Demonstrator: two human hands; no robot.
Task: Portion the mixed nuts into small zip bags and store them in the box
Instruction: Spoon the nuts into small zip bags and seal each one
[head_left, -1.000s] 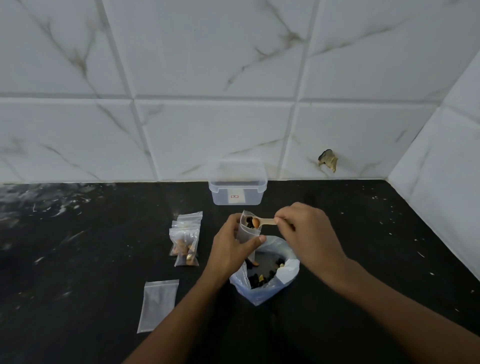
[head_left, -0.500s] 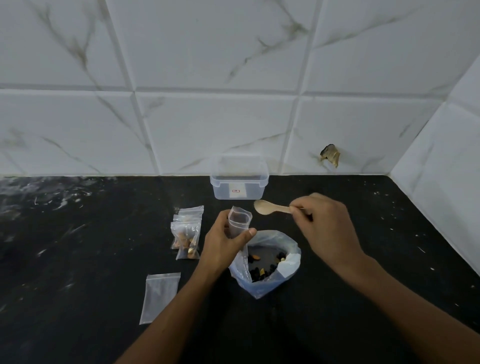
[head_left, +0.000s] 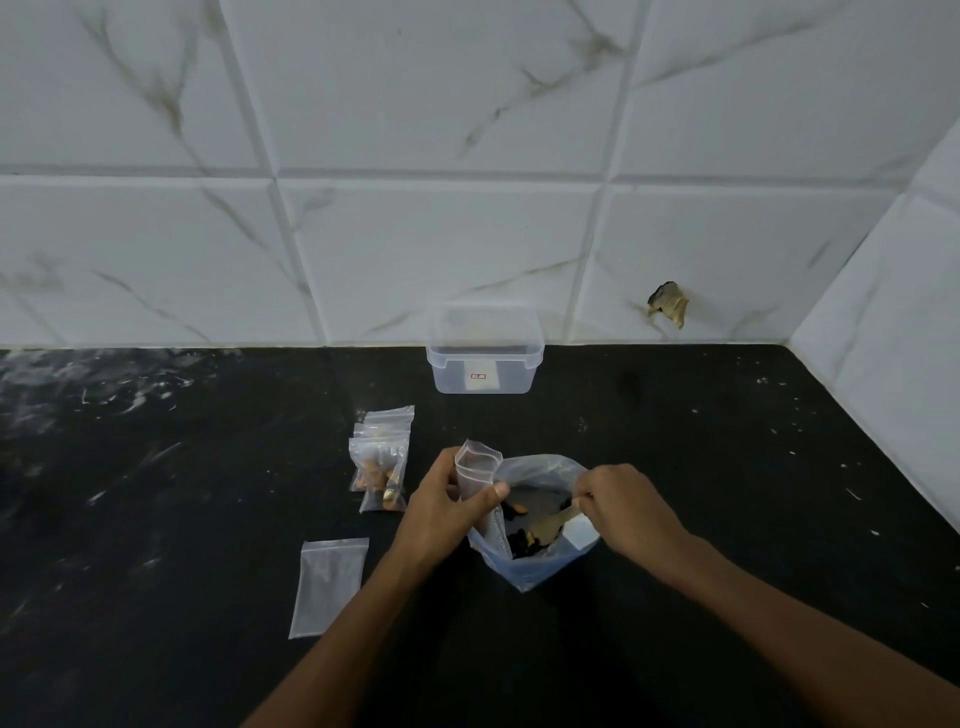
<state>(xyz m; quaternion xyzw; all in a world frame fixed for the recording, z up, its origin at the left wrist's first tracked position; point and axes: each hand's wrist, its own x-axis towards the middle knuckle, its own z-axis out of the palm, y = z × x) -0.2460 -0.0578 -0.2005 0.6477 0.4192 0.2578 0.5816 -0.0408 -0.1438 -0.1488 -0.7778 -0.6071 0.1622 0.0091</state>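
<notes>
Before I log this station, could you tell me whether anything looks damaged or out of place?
Yes: the tiled wall has a chipped hole low down, right of the plastic box. The black counter carries white scuffs and specks. No nuts appear spilled.

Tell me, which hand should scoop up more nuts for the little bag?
The right hand, probably. It already holds the wooden spoon dipped into the big nut bag, while the left hand is busy holding the small zip bag upright and open.
</notes>
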